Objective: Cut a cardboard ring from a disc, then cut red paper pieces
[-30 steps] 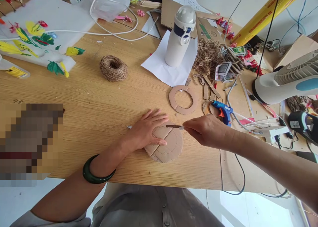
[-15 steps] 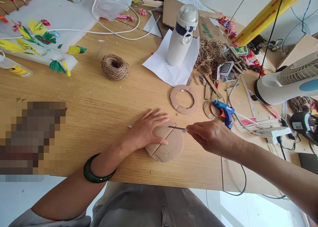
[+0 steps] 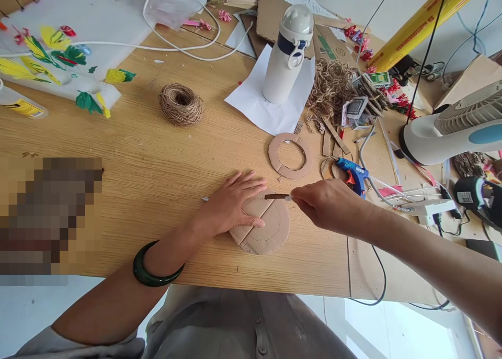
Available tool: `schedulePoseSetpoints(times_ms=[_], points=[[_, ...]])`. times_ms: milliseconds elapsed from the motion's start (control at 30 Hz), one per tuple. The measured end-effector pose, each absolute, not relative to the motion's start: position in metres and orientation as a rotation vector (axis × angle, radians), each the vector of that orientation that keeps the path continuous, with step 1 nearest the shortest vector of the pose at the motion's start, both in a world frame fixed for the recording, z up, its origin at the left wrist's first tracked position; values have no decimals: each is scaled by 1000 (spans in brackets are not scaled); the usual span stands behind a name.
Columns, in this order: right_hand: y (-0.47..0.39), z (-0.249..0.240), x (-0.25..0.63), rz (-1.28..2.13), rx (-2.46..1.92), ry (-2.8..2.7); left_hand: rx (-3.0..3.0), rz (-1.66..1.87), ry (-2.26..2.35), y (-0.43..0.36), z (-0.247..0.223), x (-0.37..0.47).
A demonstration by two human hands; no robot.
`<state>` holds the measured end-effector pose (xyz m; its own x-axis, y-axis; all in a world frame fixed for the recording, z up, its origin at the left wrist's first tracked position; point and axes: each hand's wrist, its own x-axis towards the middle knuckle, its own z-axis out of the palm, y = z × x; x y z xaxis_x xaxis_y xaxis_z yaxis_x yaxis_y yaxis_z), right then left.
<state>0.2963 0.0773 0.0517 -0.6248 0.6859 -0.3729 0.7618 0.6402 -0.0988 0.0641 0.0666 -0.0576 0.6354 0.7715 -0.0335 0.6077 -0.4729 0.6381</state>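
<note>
Left hand [image 3: 235,202] splayed across the cardboard disc [image 3: 276,228] on the desk's [image 3: 149,176] near side — fingers wide — and here's the right hand [image 3: 329,204], fingers pinching a thin dark tool [image 3: 277,196] over the disc's far part!

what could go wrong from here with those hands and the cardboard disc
The thin brown tool in the right hand has its tip close to the fingers of the left hand; a slip might catch them, though its sharpness can't be told.
The cardboard disc seems steadied only by the left hand, so it could shift.
The blue glue gun lies just beyond the right hand, which might knock it.
</note>
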Motion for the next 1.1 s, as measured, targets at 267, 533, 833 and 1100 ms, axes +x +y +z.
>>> schedulePoseSetpoints(times_ms=[267, 533, 833, 1100], points=[[42, 22, 324, -320, 1278, 2969, 2318, 466, 1057, 65, -51, 61], [11, 25, 327, -188, 1187, 3035, 2271, 691, 1182, 38, -20, 50], [2, 23, 328, -266, 1126, 3006, 2199, 1029, 1264, 10, -32, 36], [18, 22, 327, -214, 1217, 2966, 2197, 1036, 1189, 19, -35, 49]])
